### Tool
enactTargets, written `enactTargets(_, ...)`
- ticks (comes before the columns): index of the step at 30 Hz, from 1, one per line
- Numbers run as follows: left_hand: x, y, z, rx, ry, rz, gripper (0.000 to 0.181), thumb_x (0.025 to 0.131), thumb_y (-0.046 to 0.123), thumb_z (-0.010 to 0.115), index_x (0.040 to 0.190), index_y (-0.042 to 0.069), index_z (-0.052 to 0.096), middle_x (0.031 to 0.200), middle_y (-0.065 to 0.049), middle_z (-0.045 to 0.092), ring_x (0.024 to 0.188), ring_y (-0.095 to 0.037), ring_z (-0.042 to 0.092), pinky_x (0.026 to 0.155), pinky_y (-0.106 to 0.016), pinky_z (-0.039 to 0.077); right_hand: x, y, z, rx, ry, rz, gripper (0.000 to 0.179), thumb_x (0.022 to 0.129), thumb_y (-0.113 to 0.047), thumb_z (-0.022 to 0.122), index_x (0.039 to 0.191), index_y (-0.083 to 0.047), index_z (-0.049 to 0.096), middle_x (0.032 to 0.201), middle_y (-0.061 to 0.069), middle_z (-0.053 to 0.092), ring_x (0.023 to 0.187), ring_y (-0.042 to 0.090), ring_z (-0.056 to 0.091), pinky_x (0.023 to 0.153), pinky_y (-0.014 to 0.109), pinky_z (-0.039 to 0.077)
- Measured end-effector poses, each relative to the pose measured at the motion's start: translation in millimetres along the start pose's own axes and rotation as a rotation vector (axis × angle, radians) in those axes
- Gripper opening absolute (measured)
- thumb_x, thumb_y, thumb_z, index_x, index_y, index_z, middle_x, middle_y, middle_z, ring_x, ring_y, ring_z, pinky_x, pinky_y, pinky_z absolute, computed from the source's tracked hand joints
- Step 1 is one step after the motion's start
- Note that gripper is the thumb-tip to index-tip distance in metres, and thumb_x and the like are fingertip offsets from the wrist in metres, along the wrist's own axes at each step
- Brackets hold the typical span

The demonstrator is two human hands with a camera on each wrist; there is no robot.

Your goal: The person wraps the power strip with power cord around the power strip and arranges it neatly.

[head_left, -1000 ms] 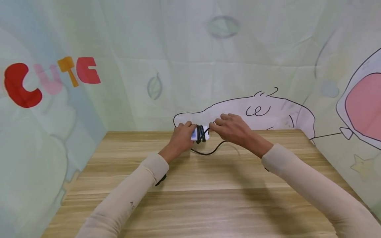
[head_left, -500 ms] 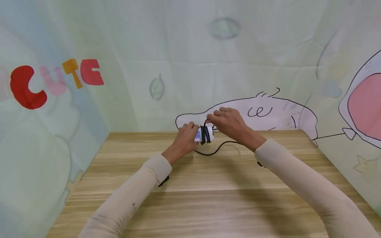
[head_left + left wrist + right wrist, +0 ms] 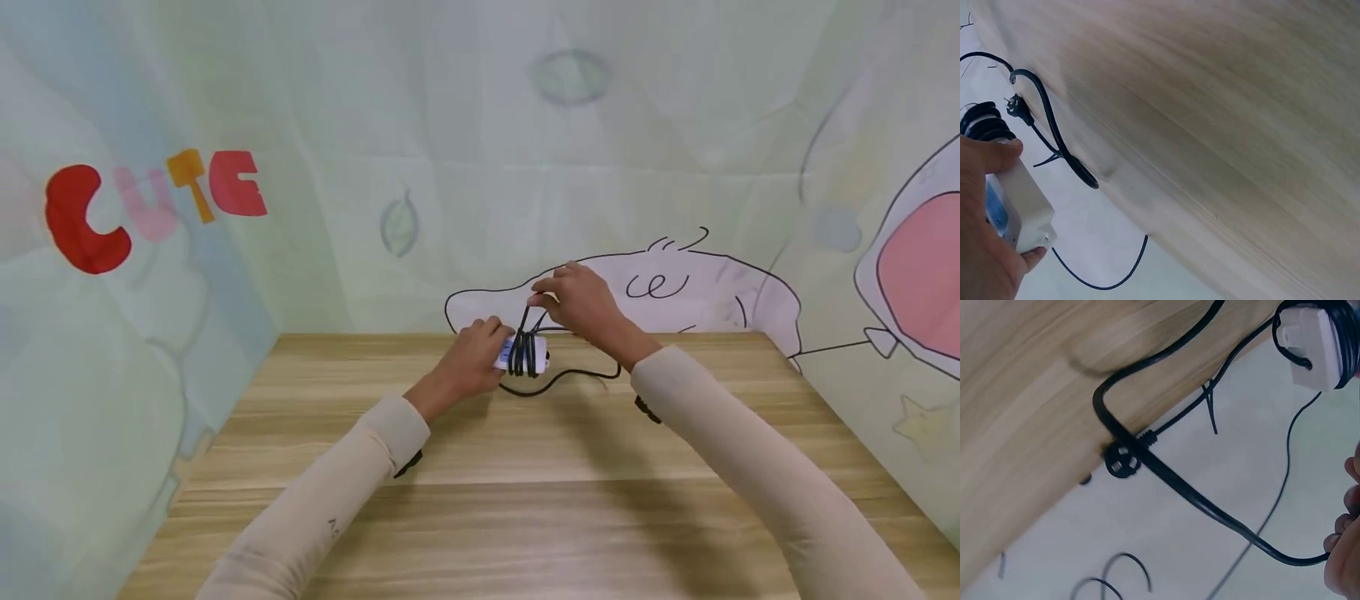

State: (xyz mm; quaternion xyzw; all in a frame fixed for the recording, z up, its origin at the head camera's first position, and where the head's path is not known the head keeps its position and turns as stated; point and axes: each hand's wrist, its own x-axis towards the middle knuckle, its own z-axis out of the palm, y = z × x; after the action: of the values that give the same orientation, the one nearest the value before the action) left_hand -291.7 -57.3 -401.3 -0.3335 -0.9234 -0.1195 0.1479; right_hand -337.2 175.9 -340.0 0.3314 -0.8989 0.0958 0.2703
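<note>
A white power strip with a blue panel is held near the back edge of the table. My left hand grips its left end, the thumb along its side in the left wrist view. Several turns of black power cord wrap round its middle. Above the strip, my right hand pinches the cord, which runs up taut from the wound turns. A slack length of cord curves over the tabletop to the right. In the right wrist view a black plug with flat prongs lies near the table edge.
The wood-grain table meets a pale printed cloth backdrop at the back and both sides. In the right wrist view, a thin black cable tie sits on the cord near the plug.
My right hand has risen and drawn the cord from across the strip's front to above it. The strip has shifted slightly right and down in view, still in my left hand.
</note>
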Motion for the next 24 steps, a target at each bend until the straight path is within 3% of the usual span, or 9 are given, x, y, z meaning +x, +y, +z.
enactTargets(4,-1.1,0.4,1.7,-0.028,0.032,0.068,0.055,0.09,0.002,0.085,0.14,-0.005,0.064,0.129,-0.02,0.068,0.11,-0.04,0.068,0.094,-0.054,0.062,0.8,4,6,0.148,-0.068,0.136,0.033,0.105,-0.034,0.08,0.121,-0.006,0.088,0.109,0.014,0.086,0.1,0.035,0.071,0.093,0.051,0.061)
enactTargets(13,2.2,-4.3,-3.2,-0.068,0.146,0.132,0.055,0.088,0.002,0.089,0.137,-0.007,0.066,0.125,-0.021,0.068,0.107,-0.038,0.068,0.094,-0.051,0.062,4.0,5,19,0.337,-0.074,0.254,0.036,0.108,-0.029,0.077,0.129,-0.001,0.084,0.12,0.019,0.086,0.1,0.038,0.075,0.091,0.054,0.06)
enactTargets(18,5.0,-3.9,-6.4,-0.136,0.22,0.125,0.056,0.088,0.003,0.086,0.139,-0.008,0.066,0.125,-0.021,0.067,0.11,-0.037,0.067,0.098,-0.05,0.061,-1.2,13,35,0.527,-0.158,0.366,0.044,0.115,-0.037,0.065,0.144,-0.005,0.077,0.142,0.019,0.078,0.129,0.039,0.074,0.111,0.057,0.058)
enactTargets(22,6.7,-1.4,-9.1,-0.189,0.25,0.113,0.055,0.088,0.003,0.087,0.138,-0.008,0.066,0.125,-0.022,0.067,0.111,-0.037,0.066,0.098,-0.05,0.061,-11.1,23,52,0.628,-0.185,0.328,0.043,0.116,-0.033,0.064,0.149,-0.007,0.074,0.15,0.019,0.074,0.139,0.04,0.07,0.118,0.058,0.054)
enactTargets(24,7.9,-0.6,-10.3,-0.216,0.26,0.095,0.054,0.089,0.005,0.088,0.138,-0.007,0.066,0.124,-0.022,0.066,0.111,-0.036,0.066,0.098,-0.05,0.061,-18.9,43,82,0.666,-0.152,0.239,0.042,0.114,-0.037,0.067,0.144,-0.01,0.077,0.141,0.014,0.079,0.131,0.031,0.074,0.114,0.05,0.057)
